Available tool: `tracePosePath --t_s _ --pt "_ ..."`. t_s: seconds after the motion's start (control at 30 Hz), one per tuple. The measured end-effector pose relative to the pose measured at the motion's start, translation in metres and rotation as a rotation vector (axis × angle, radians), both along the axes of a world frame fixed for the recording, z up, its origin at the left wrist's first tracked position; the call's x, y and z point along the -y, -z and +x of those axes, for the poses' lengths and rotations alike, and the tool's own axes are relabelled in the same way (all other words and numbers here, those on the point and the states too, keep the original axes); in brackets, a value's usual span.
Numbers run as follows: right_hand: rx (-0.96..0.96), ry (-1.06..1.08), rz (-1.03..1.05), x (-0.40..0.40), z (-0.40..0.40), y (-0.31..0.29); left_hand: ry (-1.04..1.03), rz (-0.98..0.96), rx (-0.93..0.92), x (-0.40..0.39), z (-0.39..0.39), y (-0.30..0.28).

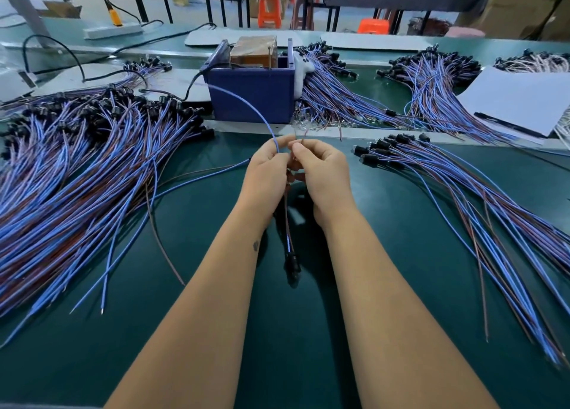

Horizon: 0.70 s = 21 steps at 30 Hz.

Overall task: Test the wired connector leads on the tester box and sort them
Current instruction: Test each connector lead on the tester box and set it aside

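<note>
Left hand [267, 168] gripping blue wire [246, 106] arcing back toward tester box [251, 95] | right hand [319, 169] pinching lead [291, 248], black connector dangling over green mat [216, 223] | lead piles: left [77, 168], right [478, 192], behind box [333, 93] | white paper [521, 97] far right

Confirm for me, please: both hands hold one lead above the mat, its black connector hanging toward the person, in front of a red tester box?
The box colour is wrong. In the head view the tester box is blue; otherwise left hand and right hand hold the lead, connector hanging toward the person.
</note>
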State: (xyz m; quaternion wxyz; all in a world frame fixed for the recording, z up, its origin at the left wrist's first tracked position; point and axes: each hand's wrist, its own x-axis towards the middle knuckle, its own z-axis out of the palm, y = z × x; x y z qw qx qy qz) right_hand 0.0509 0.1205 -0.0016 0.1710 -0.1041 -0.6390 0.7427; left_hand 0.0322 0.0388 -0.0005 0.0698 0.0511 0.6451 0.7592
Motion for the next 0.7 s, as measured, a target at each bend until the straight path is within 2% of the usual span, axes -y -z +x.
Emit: tracePosePath --t_s 0.1,0.17,0.37,0.5,0.7 --pt "0.007 0.071 0.046 -0.003 -0.001 0.000 -0.187 -0.253 -0.020 0.006 -0.005 0.004" --pt "-0.007 0.099 0.076 -0.005 -0.001 0.001 -0.270 -0.339 -0.044 0.014 -0.008 0.006" --pt "-0.020 0.124 0.289 -0.003 -0.003 0.005 -0.388 -0.277 -0.032 0.020 -0.010 0.003" --pt "-0.048 0.110 0.343 0.000 -0.004 0.006 -0.332 -0.372 -0.076 0.027 -0.011 0.006" --pt "-0.055 0.105 0.380 0.001 -0.007 0.008 -0.302 -0.344 -0.103 0.024 -0.013 0.007"
